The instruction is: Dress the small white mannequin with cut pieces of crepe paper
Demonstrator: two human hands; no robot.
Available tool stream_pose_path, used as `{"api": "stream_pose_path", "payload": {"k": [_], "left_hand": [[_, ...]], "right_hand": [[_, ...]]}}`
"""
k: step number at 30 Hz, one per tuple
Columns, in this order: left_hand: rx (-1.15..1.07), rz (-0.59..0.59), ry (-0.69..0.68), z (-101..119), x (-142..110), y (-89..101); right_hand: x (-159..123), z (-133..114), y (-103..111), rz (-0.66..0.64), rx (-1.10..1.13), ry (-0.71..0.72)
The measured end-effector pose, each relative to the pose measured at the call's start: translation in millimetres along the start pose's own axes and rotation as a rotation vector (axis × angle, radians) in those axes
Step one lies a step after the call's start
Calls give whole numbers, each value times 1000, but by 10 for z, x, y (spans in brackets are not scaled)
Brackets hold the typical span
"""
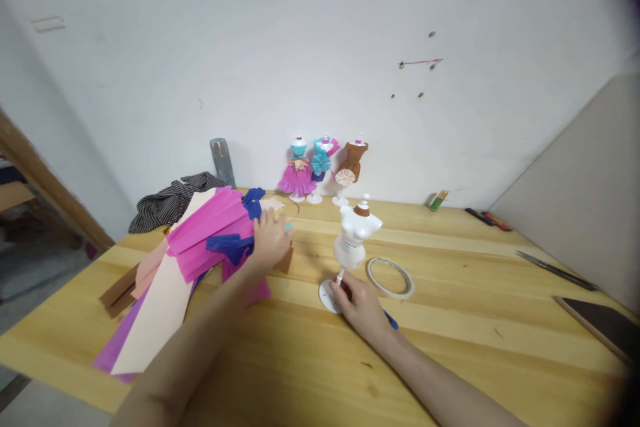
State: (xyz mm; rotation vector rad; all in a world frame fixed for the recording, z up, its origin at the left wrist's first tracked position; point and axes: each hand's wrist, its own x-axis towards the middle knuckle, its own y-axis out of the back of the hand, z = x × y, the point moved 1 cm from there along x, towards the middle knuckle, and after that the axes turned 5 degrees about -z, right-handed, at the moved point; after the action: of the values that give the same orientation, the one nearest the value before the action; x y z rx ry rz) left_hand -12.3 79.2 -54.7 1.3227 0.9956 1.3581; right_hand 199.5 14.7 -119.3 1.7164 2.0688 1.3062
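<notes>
A small white mannequin [356,233] with a brown band round its neck stands on a round white base [330,297]. My right hand [364,310] is closed round the lower stem, just over that base. To the left, my left hand [271,238] reaches across the right edge of a pile of coloured crepe paper, fingers apart and somewhat blurred. Magenta paper [215,230] and dark blue paper [230,247] lie beside its wrist. A bit of light blue shows by its fingertips, and brown paper [285,260] is partly hidden under the hand.
Three dressed mannequins [297,177] stand against the wall, near a grey flask [222,163] and striped cloth [175,200]. Right of the white mannequin lies a tape roll [411,285], with a blue-handled tool [391,320] below. Farther right are a glue stick [439,201], scissors [560,271] and a dark board [600,327].
</notes>
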Motion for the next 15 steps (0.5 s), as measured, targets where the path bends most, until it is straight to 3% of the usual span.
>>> {"api": "stream_pose_path", "payload": {"k": [5,8,11,15], "left_hand": [[138,157,420,-781,150,274],[101,-11,538,-1111,152,340],[79,-76,488,-1082,107,311],[39,-139,302,-650,1,132]], "right_hand": [[0,6,3,-5,-14,5],[2,16,-2,-12,-16,3],[4,21,-8,-28,-9,-6],[3,13,-6,-36,-16,-9]]}}
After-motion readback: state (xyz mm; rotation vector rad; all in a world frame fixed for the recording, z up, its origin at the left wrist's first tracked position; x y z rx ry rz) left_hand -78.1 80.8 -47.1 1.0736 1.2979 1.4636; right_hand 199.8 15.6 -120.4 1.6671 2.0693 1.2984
